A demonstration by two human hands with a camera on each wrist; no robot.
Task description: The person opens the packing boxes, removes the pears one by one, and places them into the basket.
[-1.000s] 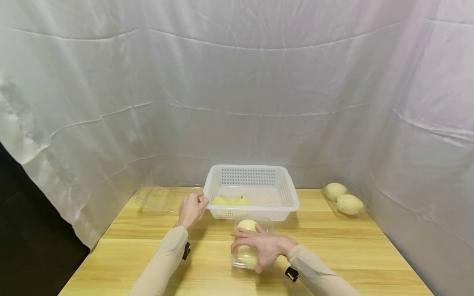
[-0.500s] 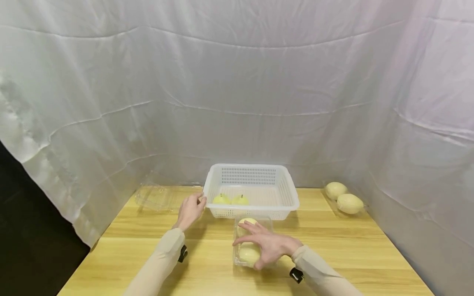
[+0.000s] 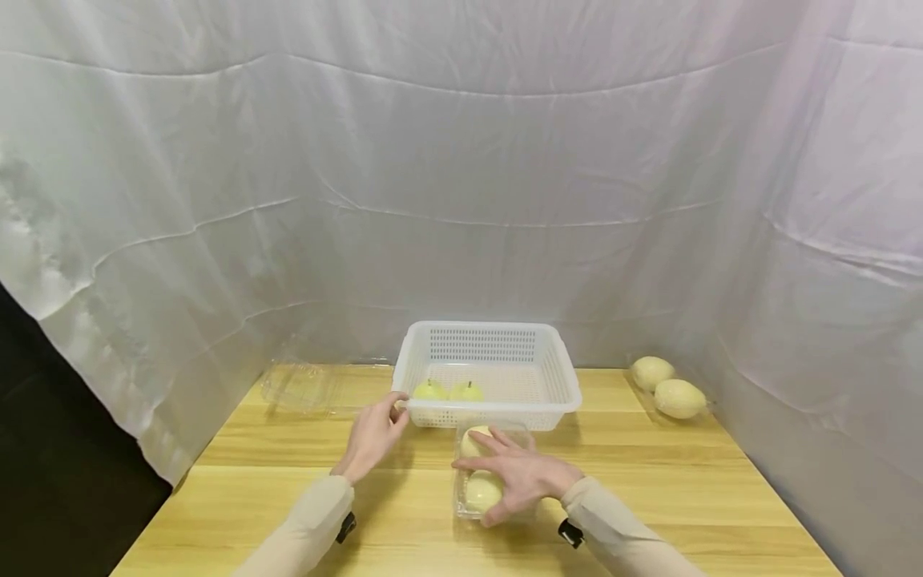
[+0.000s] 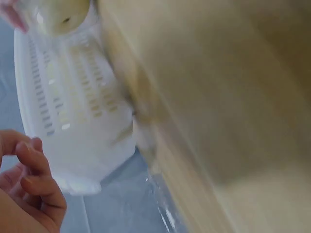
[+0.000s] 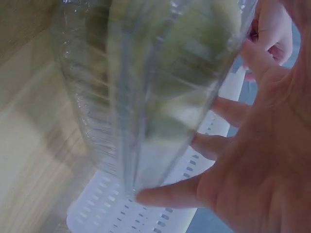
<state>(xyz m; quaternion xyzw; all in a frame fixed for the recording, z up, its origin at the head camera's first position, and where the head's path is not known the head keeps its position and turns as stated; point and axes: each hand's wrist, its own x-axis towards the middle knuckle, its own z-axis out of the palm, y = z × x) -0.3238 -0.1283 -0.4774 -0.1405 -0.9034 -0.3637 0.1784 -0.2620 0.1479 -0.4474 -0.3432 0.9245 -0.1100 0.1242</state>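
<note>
A clear plastic clamshell box (image 3: 461,505) with two pale yellow round fruits (image 3: 483,491) lies on the table in front of the white basket (image 3: 497,406). My right hand (image 3: 522,477) rests on its lid with the fingers spread, as the right wrist view also shows. Near the front left corner of the basket is my left hand (image 3: 375,437). Its fingers (image 4: 41,177) are loosely curled in the left wrist view, with nothing seen in them. Whether they touch the rim, I cannot tell. Two yellow-green pears (image 3: 466,392) with stems sit inside the basket, at its front left.
Clear plastic packaging (image 3: 296,386) lies at the table's back left. Two pale yellow oval fruits (image 3: 680,399), apparently in clear packaging, are at the back right. Grey-white curtains (image 3: 505,264) close off the back and sides of the wooden table (image 3: 649,497).
My left hand has come slightly nearer and to the right at the basket's corner. The right hand stays on the box with only small shifts of its fingers.
</note>
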